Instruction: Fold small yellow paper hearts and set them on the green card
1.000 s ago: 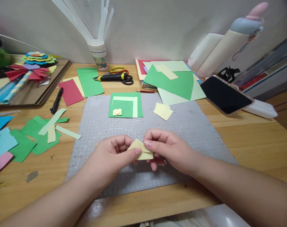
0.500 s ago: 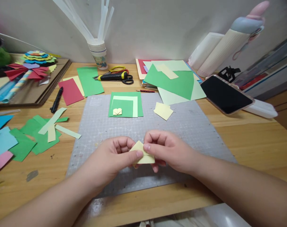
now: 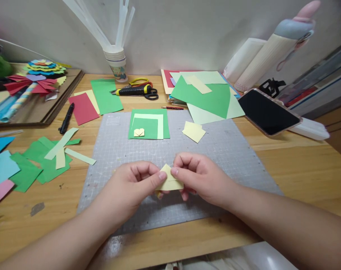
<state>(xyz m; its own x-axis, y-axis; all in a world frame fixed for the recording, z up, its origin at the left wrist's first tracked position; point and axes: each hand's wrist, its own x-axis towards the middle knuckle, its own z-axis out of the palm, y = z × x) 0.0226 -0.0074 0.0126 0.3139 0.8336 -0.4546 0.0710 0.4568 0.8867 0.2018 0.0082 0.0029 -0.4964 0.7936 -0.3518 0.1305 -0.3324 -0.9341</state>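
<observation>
A small folded piece of pale yellow paper (image 3: 170,182) is pinched between both hands above the grey cutting mat (image 3: 215,150). One corner points up and a crease runs across it. My left hand (image 3: 141,178) grips its left side, thumb on top and fingers behind. My right hand (image 3: 200,176) grips the right side the same way. Beyond them, a small folded yellow heart shape (image 3: 139,132) lies on a stack of green paper squares (image 3: 150,125). Loose yellow paper squares (image 3: 194,132) lie to the right of that stack.
Green paper scraps (image 3: 47,157) cover the left of the table. Behind the mat are scissors (image 3: 151,94), a cutter knife (image 3: 133,90), a cup of glue sticks (image 3: 117,67) and a sheet pile (image 3: 207,97). A phone (image 3: 268,112) leans at right near a bottle (image 3: 274,52).
The yellow paper has risen slightly in my hands. My left thumb has slid a little to the left and up along it, showing more of its surface.
</observation>
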